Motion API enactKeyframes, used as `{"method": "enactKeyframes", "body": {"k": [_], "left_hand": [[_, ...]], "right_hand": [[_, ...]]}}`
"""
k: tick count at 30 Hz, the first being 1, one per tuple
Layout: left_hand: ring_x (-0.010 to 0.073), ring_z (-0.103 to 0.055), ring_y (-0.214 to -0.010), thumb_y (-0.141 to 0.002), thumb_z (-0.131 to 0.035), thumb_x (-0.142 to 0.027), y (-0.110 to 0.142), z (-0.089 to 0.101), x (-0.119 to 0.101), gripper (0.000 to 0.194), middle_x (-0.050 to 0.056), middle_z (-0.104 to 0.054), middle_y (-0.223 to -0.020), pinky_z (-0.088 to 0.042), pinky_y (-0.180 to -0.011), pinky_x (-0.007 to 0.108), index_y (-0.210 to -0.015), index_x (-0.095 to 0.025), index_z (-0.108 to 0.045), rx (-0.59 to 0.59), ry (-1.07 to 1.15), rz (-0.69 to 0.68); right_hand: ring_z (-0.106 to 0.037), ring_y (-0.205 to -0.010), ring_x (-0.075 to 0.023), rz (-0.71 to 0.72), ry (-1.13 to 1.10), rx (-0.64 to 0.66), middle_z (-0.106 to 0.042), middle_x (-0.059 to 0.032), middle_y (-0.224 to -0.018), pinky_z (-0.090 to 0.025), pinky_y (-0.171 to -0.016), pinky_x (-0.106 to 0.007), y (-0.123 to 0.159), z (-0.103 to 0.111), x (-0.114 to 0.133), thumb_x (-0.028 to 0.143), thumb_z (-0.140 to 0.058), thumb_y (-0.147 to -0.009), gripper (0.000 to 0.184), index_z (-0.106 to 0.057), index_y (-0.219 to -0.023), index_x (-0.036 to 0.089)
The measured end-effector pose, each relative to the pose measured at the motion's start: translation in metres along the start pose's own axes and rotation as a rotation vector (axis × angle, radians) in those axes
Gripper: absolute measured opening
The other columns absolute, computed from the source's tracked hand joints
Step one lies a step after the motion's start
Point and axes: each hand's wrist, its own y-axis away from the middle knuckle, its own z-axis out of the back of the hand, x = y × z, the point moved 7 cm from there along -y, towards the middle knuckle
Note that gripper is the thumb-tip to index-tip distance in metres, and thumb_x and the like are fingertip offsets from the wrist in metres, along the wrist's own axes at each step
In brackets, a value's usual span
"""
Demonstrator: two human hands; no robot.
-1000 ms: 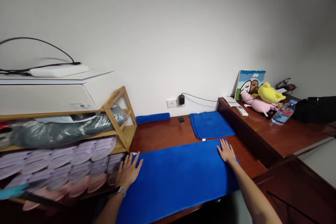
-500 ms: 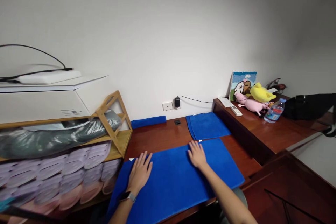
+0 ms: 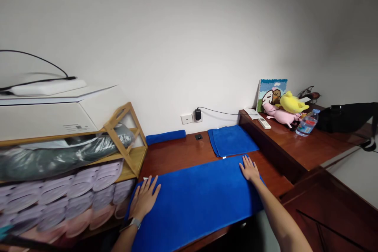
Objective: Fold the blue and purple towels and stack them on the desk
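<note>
A blue towel (image 3: 195,201) lies spread across the front of the brown desk (image 3: 174,159), its near edge at the desk's front. My left hand (image 3: 145,197), with a watch on the wrist, rests flat on the towel's left end, fingers apart. On the towel's far right corner lies my right hand (image 3: 249,168), palm down with fingers spread. Just beyond the towel's right part is a folded blue towel (image 3: 234,141). Against the wall at the back left lies a rolled blue towel (image 3: 165,137).
At left, a wooden shelf (image 3: 138,159) holds lilac clogs (image 3: 108,175) and a white box (image 3: 53,120). The raised desk section (image 3: 295,151) at right carries a water bottle (image 3: 307,124), plush toys (image 3: 293,103) and a remote (image 3: 264,123). A plugged-in charger (image 3: 198,114) trails a cable along the wall.
My right hand has slid to the right along the towel toward its far right corner. My left hand has shifted slightly left toward the towel's left edge.
</note>
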Motion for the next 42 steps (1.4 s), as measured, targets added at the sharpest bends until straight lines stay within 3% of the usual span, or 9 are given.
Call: {"method": "enactKeyframes", "body": {"k": [5, 9, 13, 16, 22, 26, 30, 37, 42], "left_hand": [[0.031, -0.038, -0.159, -0.105, -0.028, -0.044, 0.012, 0.033, -0.05, 0.064, 0.015, -0.042, -0.17, -0.027, -0.131, 0.054, -0.158, -0.016, -0.05, -0.15, 0.02, -0.089], [0.0272, -0.04, -0.158, -0.108, -0.03, -0.045, 0.044, 0.037, -0.152, 0.059, 0.009, -0.044, -0.17, -0.03, -0.131, 0.051, -0.159, -0.025, -0.049, -0.172, 0.115, -0.299], [0.026, -0.041, -0.157, -0.108, -0.032, -0.045, 0.067, 0.018, -0.23, 0.056, 0.006, -0.045, -0.169, -0.033, -0.129, 0.052, -0.16, -0.032, -0.046, 0.04, 0.153, -0.416], [0.0277, -0.038, -0.159, -0.107, -0.032, -0.049, 0.071, 0.012, -0.203, 0.058, 0.006, -0.043, -0.17, -0.03, -0.13, 0.054, -0.161, -0.031, -0.044, 0.071, 0.127, -0.321], [0.0315, -0.038, -0.159, -0.101, -0.031, -0.047, 0.098, 0.001, -0.018, 0.064, 0.009, -0.047, -0.168, -0.029, -0.129, 0.059, -0.159, -0.026, -0.048, -0.049, 0.025, -0.035], [0.0305, -0.039, -0.158, -0.1, -0.029, -0.047, 0.121, 0.003, 0.042, 0.068, 0.009, -0.049, -0.167, -0.037, -0.125, 0.057, -0.161, -0.022, -0.046, -0.055, 0.058, 0.025], [0.0293, -0.042, -0.157, -0.101, -0.029, -0.049, 0.133, 0.02, 0.018, 0.069, 0.012, -0.05, -0.166, -0.034, -0.129, 0.052, -0.157, -0.016, -0.051, -0.133, 0.088, -0.017], [0.0244, -0.035, -0.16, -0.105, -0.032, -0.055, 0.145, 0.021, -0.091, 0.06, 0.001, -0.041, -0.172, -0.03, -0.131, 0.05, -0.16, -0.035, -0.046, -0.033, 0.107, -0.211], [0.026, -0.032, -0.162, -0.103, -0.035, -0.056, 0.155, 0.012, -0.04, 0.065, 0.003, -0.036, -0.173, -0.027, -0.131, 0.054, -0.163, -0.031, -0.039, 0.027, 0.06, -0.083]], "right_hand": [[-0.015, -0.165, -0.0258, -0.011, -0.023, -0.045, -0.018, -0.0089, -0.177, -0.01, -0.133, -0.047, 0.021, 0.014, 0.031, 0.045, -0.021, -0.11, 0.07, -0.022, -0.171, 0.011], [-0.017, -0.164, -0.0267, 0.321, -0.128, -0.228, -0.025, -0.0084, -0.175, -0.009, -0.133, -0.048, 0.09, -0.006, 0.145, 0.041, -0.027, -0.11, 0.065, -0.03, -0.169, 0.015], [-0.023, -0.163, -0.0234, 0.571, -0.204, -0.124, -0.033, -0.0047, -0.173, -0.014, -0.133, -0.047, 0.149, -0.045, 0.226, 0.045, -0.023, -0.112, 0.061, -0.036, -0.167, 0.022], [-0.023, -0.163, -0.0244, 0.494, -0.169, -0.087, -0.031, -0.0047, -0.173, -0.015, -0.133, -0.05, 0.147, -0.046, 0.198, 0.048, -0.023, -0.112, 0.063, -0.033, -0.169, 0.024], [-0.018, -0.164, -0.0247, 0.101, -0.011, -0.067, -0.023, -0.003, -0.176, -0.01, -0.133, -0.048, 0.099, -0.019, 0.014, 0.049, -0.02, -0.11, 0.067, -0.024, -0.171, 0.021], [-0.016, -0.164, -0.0229, -0.007, 0.03, -0.035, -0.018, -0.0014, -0.177, -0.013, -0.133, -0.045, 0.086, -0.009, -0.047, 0.049, -0.017, -0.109, 0.07, -0.02, -0.172, 0.018], [-0.017, -0.164, -0.0278, -0.007, 0.042, -0.099, -0.023, -0.0073, -0.176, -0.01, -0.132, -0.049, 0.099, -0.007, -0.015, 0.046, -0.019, -0.109, 0.069, -0.028, -0.17, 0.013], [-0.018, -0.164, -0.0243, 0.39, -0.108, -0.136, -0.025, 0.0005, -0.176, -0.013, -0.132, -0.048, 0.163, -0.045, 0.143, 0.052, -0.022, -0.111, 0.063, -0.032, -0.169, 0.031], [-0.017, -0.164, -0.0247, 0.294, -0.027, -0.079, -0.023, 0.0007, -0.176, -0.012, -0.132, -0.051, 0.154, -0.046, 0.111, 0.054, -0.024, -0.11, 0.064, -0.027, -0.17, 0.031]]}}
